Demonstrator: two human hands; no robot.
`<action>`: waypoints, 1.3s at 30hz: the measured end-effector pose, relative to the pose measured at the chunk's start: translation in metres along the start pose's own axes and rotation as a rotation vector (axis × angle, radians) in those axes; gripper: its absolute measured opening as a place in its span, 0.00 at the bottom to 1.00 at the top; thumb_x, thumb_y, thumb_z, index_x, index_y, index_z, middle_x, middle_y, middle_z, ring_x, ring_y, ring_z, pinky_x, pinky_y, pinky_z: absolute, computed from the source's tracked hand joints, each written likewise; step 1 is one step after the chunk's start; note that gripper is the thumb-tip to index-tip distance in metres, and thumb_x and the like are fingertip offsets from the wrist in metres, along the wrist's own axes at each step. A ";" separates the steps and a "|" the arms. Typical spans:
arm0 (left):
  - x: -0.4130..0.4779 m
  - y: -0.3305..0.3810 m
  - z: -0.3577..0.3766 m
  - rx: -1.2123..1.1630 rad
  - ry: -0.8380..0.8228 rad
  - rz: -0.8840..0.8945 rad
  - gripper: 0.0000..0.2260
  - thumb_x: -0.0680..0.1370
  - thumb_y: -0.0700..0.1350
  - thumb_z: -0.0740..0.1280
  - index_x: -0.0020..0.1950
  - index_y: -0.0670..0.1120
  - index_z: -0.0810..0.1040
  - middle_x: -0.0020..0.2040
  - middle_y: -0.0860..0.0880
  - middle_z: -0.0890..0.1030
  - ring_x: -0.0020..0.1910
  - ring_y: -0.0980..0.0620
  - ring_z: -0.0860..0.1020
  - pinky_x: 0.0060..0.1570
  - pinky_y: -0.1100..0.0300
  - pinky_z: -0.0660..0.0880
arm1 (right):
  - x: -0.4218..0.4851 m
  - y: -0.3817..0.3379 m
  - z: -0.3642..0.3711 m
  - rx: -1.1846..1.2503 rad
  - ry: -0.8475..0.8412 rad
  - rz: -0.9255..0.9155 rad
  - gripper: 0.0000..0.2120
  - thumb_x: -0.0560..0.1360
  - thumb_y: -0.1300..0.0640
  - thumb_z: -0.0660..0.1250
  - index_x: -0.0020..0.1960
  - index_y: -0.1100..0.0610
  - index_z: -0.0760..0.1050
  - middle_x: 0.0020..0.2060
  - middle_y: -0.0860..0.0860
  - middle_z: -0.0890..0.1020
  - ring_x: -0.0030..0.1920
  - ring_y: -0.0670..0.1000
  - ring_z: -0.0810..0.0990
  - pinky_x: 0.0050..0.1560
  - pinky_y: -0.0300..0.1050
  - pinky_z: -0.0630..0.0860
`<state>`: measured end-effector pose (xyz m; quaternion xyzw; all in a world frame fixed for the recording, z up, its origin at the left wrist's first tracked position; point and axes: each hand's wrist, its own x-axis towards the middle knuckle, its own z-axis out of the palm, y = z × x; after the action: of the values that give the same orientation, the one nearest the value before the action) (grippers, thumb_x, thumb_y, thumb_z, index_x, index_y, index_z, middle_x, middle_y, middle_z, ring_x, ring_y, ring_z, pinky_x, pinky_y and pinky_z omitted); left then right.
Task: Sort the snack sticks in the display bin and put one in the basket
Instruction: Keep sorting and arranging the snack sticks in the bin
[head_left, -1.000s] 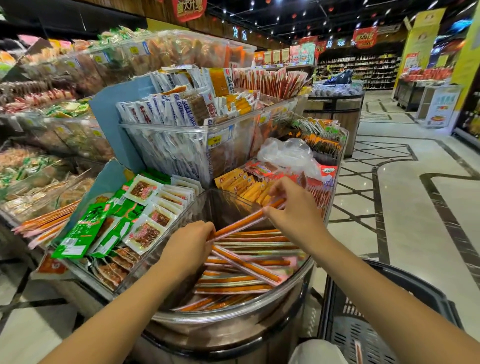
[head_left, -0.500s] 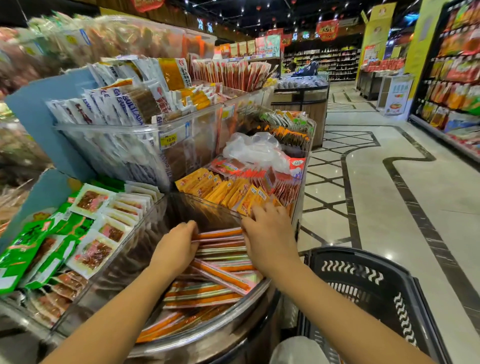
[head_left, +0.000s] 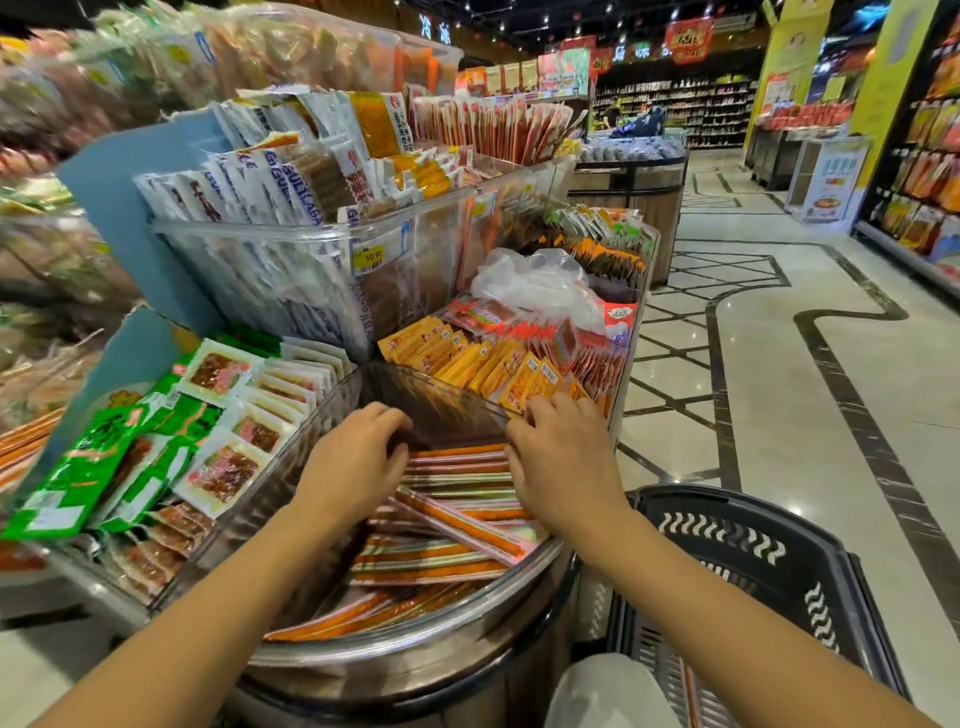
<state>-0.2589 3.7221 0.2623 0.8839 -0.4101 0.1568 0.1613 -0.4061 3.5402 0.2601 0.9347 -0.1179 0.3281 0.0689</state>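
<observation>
Snack sticks (head_left: 457, 470) stacked in display bin (head_left: 395, 659), between left hand (head_left: 358, 462) and right hand (head_left: 563, 462). Both hands curled at stick ends; pinch not confirmed. Sticks judged light, flexible, slick-wrapped; best taken mid-length. Basket (head_left: 727, 540) noted below right hand.

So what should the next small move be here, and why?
Probably the right hand should reach for the slanted stick lying across the stack and turn it parallel. The other snack sticks in the display bin already lie lined up, and both it and the left hand rest at their far ends.
</observation>
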 end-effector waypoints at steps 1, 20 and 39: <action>-0.004 -0.005 -0.010 0.032 0.037 0.028 0.11 0.77 0.44 0.70 0.60 0.48 0.81 0.55 0.51 0.80 0.55 0.50 0.78 0.51 0.52 0.78 | 0.000 0.000 0.000 -0.009 -0.009 -0.014 0.04 0.72 0.54 0.73 0.43 0.54 0.81 0.39 0.51 0.79 0.44 0.56 0.75 0.46 0.52 0.70; -0.051 -0.088 -0.048 -0.012 0.140 -0.187 0.26 0.77 0.62 0.58 0.64 0.46 0.78 0.67 0.48 0.77 0.66 0.46 0.74 0.67 0.49 0.71 | 0.037 -0.162 0.030 0.313 -1.130 -0.629 0.17 0.76 0.54 0.72 0.65 0.54 0.79 0.58 0.52 0.83 0.58 0.55 0.80 0.50 0.42 0.71; -0.049 -0.090 -0.043 -0.044 0.187 -0.193 0.22 0.79 0.59 0.64 0.67 0.47 0.78 0.71 0.49 0.75 0.70 0.48 0.71 0.71 0.48 0.68 | 0.029 -0.173 0.066 0.510 -1.063 -0.564 0.15 0.72 0.52 0.76 0.55 0.53 0.78 0.50 0.51 0.82 0.49 0.53 0.79 0.52 0.51 0.78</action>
<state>-0.2254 3.8282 0.2662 0.8969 -0.3097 0.2134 0.2325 -0.2989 3.6885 0.2178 0.9517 0.1952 -0.1920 -0.1391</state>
